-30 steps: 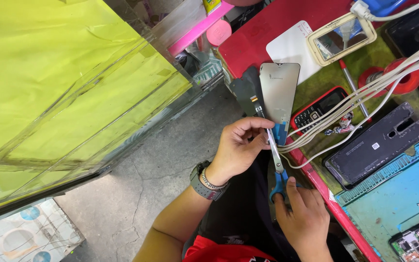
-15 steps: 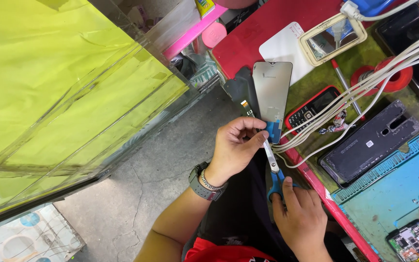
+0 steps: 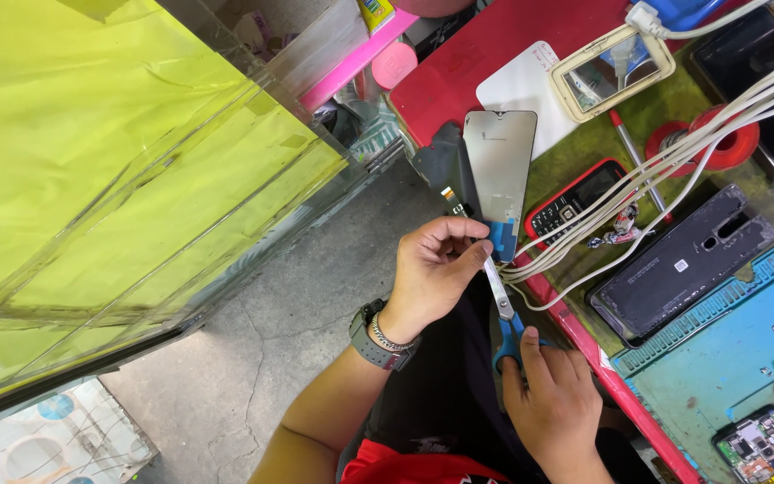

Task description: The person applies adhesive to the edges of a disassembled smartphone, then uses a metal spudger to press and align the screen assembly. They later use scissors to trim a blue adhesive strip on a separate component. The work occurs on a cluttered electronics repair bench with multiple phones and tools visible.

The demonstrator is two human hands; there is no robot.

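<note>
scissor blades (image 3: 497,287) partly hidden behind left hand (image 3: 432,273).

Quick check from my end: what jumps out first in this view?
At centre, the left hand pinches a grey phone screen panel while the right hand works blue-handled scissors at its lower edge. A big yellow-green sheet fills the left; white cables cross the cluttered bench at right.

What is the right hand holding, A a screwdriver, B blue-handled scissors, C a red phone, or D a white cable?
B: the right hand has its fingers through the blue handles of the scissors, whose blades point up at the lower edge of the grey phone screen panel that the left hand pinches.
</note>
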